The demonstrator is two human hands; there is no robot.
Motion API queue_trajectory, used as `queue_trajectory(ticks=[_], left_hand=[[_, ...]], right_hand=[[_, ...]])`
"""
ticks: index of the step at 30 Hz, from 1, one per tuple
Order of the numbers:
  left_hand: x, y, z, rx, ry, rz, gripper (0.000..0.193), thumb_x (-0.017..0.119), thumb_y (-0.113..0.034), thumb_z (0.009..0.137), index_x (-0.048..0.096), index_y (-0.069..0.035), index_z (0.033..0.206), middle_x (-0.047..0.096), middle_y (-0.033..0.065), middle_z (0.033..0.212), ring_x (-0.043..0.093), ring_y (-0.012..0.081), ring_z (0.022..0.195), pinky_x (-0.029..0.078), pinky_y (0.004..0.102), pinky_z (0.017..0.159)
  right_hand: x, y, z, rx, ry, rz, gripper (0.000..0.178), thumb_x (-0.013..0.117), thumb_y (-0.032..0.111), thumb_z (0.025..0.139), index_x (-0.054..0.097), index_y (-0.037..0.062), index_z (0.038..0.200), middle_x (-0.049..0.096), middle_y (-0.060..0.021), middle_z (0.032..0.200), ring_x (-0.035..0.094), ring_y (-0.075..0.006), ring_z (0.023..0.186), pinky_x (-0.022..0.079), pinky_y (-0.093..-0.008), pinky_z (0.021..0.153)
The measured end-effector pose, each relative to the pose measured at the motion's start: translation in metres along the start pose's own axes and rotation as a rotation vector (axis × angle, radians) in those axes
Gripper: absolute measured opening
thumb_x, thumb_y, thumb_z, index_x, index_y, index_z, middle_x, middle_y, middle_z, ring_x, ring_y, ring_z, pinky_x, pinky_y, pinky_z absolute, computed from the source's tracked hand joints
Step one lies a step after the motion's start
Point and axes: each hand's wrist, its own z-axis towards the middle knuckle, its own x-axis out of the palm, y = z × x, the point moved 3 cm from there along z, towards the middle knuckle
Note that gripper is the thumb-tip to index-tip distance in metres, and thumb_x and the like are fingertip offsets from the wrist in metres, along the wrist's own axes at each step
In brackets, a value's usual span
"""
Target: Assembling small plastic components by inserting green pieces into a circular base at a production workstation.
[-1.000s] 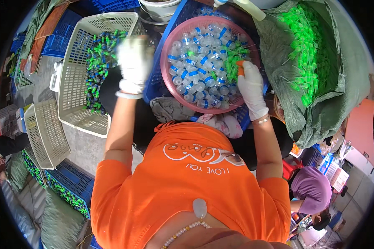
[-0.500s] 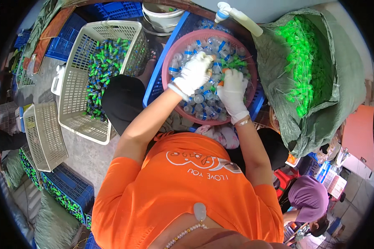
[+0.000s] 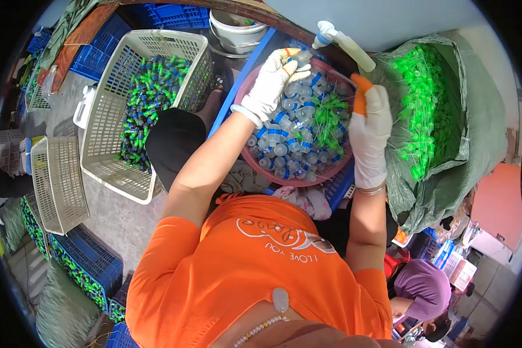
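Observation:
My left hand (image 3: 269, 84), in a white glove with orange fingertip covers, pinches a small clear plastic bottle (image 3: 301, 57) above the far left rim of a pink basin (image 3: 250, 158). The basin holds many small clear bottles with blue bands (image 3: 278, 148) and a cluster of bright green pieces with thin stems (image 3: 330, 119). My right hand (image 3: 370, 127), gloved the same way, is raised over the basin's right rim, beside a green sack (image 3: 383, 75). Its fingers are bent together; whatever they may hold is hidden.
A white tube with a blue-banded tip (image 3: 354, 51) juts out beyond the basin. The sack holds bright green stemmed pieces (image 3: 417, 110). On the left stands a cream crate (image 3: 107, 180) of green and dark pieces. A person in purple (image 3: 423, 287) is at lower right.
My left hand has risen out of the basin's contents toward the far rim, with a clear bottle now showing in it. My right hand has moved right and up, from the bottles toward the sack.

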Motion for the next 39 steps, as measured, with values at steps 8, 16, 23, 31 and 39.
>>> queue_trajectory(ticks=[8, 16, 23, 31, 39], left_hand=[[0.011, -0.001, 0.005, 0.0, 0.064, 0.285, 0.039, 0.058, -0.012, 0.097, 0.044, 0.002, 0.132, 0.055, 0.0126, 0.124, 0.062, 0.024, 0.107, 0.052, 0.0367, 0.096], [0.009, -0.001, 0.012, 0.033, 0.083, 0.218, 0.038, 0.058, -0.007, 0.096, 0.045, -0.001, 0.132, 0.055, 0.012, 0.123, 0.063, 0.0237, 0.107, 0.053, 0.0355, 0.094], [0.008, 0.001, 0.01, 0.014, 0.086, 0.17, 0.037, 0.059, -0.006, 0.095, 0.046, -0.001, 0.13, 0.055, 0.0121, 0.123, 0.063, 0.0248, 0.108, 0.053, 0.0366, 0.095], [0.009, -0.001, 0.009, 0.01, 0.081, 0.184, 0.037, 0.059, -0.006, 0.095, 0.046, 0.0, 0.129, 0.055, 0.0116, 0.121, 0.063, 0.0238, 0.106, 0.053, 0.0356, 0.095], [0.008, 0.0, 0.008, 0.004, 0.092, 0.229, 0.037, 0.059, -0.005, 0.095, 0.047, -0.001, 0.129, 0.056, 0.0102, 0.121, 0.062, 0.0204, 0.107, 0.053, 0.0336, 0.094]], right_hand=[[0.0, 0.003, 0.021, 0.16, -0.087, -0.025, 0.037, 0.064, 0.005, 0.09, 0.06, 0.0097, 0.126, 0.069, -0.0131, 0.094, 0.064, -0.0216, 0.075, 0.051, -0.0309, 0.068], [0.013, -0.014, 0.014, 0.214, -0.007, -0.062, 0.025, 0.065, 0.008, 0.09, 0.066, 0.0089, 0.115, 0.07, -0.0149, 0.092, 0.066, -0.0264, 0.072, 0.052, -0.0327, 0.065], [0.014, -0.018, 0.013, 0.122, -0.065, -0.058, 0.023, 0.065, 0.009, 0.09, 0.068, 0.0086, 0.112, 0.07, -0.015, 0.093, 0.067, -0.0289, 0.074, 0.052, -0.0334, 0.066], [0.013, -0.016, 0.015, 0.116, -0.066, -0.057, 0.022, 0.065, 0.009, 0.09, 0.068, 0.0092, 0.111, 0.07, -0.0149, 0.093, 0.068, -0.0288, 0.075, 0.052, -0.0346, 0.065], [0.01, -0.01, 0.014, 0.146, -0.047, -0.107, 0.027, 0.066, 0.009, 0.089, 0.066, 0.0109, 0.116, 0.07, -0.0139, 0.088, 0.067, -0.029, 0.071, 0.052, -0.035, 0.063]])
